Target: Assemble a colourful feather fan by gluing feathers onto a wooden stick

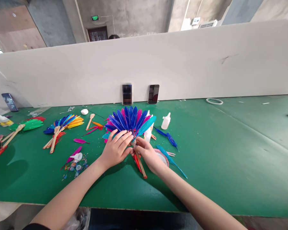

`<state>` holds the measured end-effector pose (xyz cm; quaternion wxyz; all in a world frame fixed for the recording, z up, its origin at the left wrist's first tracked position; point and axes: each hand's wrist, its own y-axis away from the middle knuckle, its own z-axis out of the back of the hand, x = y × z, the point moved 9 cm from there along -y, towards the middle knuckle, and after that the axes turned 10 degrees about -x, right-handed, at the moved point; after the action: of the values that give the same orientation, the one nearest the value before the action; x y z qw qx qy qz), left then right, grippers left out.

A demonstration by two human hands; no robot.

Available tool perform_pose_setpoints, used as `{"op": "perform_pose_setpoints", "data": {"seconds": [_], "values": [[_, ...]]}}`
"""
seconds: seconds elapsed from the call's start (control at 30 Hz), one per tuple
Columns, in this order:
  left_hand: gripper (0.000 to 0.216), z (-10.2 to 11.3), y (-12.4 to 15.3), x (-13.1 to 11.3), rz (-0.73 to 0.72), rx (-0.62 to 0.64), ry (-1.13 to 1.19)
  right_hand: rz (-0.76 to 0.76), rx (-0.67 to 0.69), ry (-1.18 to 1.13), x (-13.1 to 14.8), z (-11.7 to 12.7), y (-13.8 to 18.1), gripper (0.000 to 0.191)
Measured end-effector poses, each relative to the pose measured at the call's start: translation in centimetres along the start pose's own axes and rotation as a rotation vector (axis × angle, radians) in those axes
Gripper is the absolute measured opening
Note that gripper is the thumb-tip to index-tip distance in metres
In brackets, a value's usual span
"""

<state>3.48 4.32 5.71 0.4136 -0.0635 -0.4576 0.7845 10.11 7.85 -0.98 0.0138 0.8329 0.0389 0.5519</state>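
Observation:
A feather fan (pixel 128 119), mostly royal blue with magenta feathers behind, is held in front of me over the table. Its wooden handle (pixel 141 164) points down toward me, with a red tassel (pixel 136 161) beside it. My left hand (pixel 117 145) grips the fan from the left, its fingers lying across the feather bases and its thumb near the top of the handle. At the same spot my right hand (pixel 147 153) is closed, fingertips pinching where the feathers meet the handle. A turquoise feather (pixel 147 124) slants up right from there; its quill end is partly hidden by my fingers.
More feather fans (pixel 56 135) lie left on the green table (pixel 218 159). Around me are sequins (pixel 78 167), loose magenta feathers (pixel 80 141), a white glue bottle (pixel 166 121), blue feathers (pixel 171 140), a turquoise feather (pixel 172 161) and a tape roll (pixel 214 101). Phones (pixel 154 94) lean on the white partition (pixel 182 64).

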Motion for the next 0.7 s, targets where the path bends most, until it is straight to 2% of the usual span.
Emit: {"op": "perform_pose_setpoints", "data": {"seconds": [0.7], "values": [[0.032, 0.04, -0.06, -0.08, -0.01, -0.002, -0.012, -0.002, -0.004, 0.025, -0.29, 0.09, -0.04, 0.011]]}}
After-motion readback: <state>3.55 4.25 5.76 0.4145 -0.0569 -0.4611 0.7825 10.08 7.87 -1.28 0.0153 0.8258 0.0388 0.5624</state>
